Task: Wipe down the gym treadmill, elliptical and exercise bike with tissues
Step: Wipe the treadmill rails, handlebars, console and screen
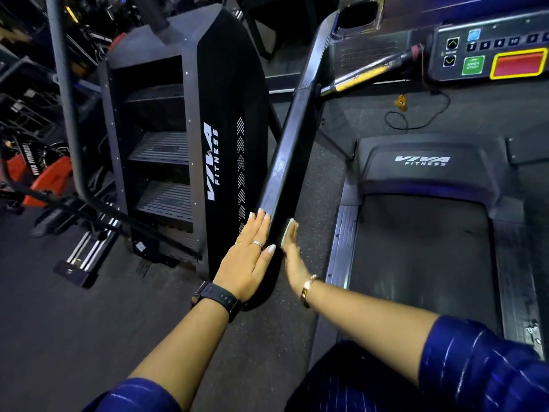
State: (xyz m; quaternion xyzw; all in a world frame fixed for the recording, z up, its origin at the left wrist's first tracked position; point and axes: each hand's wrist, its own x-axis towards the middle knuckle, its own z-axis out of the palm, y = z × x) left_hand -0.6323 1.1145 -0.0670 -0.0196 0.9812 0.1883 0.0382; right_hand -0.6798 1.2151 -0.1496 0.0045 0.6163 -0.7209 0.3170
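The black left handrail [292, 150] of the treadmill runs from the console down toward me. My left hand [251, 257] lies flat with straight fingers against the rail's outer side near its lower end. My right hand [294, 251] presses a white tissue [288, 231] flat against the rail's inner side, directly opposite. Only an edge of the tissue shows between my palm and the rail. The treadmill belt [421, 257] and motor cover [424, 165] lie to the right.
The console [490, 52] with a green button, a red stop button and a dangling safety cord [416, 114] is at upper right. A black stair-climber machine [190, 138] stands close on the left. Red and black equipment [38, 176] sits at far left on dark rubber floor.
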